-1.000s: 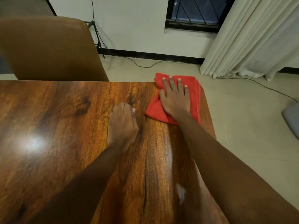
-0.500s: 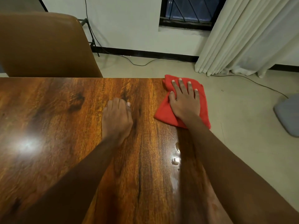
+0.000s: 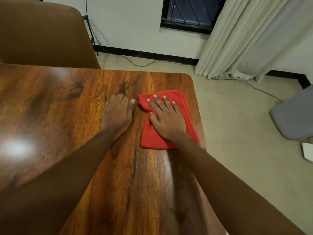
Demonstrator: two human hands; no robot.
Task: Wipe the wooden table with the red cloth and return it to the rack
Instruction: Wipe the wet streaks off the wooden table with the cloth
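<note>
Risk: red cloth [image 3: 152, 139] lies near right edge of table [image 3: 50, 107] under flat, spread right hand [image 3: 167, 121]; an outward stroke could drag it off. Left hand [image 3: 116, 114], fingers curled, empty, braces beside it.

A single wide-angle view comes from the person's head (there is no second camera to overlap it). It faces forward and steeply down, close over the worktop [image 3: 50, 107], whose right far corner sits mid-frame. Beyond that corner it takes in the floor [image 3: 237, 133], wall [image 3: 127, 22] and window [image 3: 186, 12].
</note>
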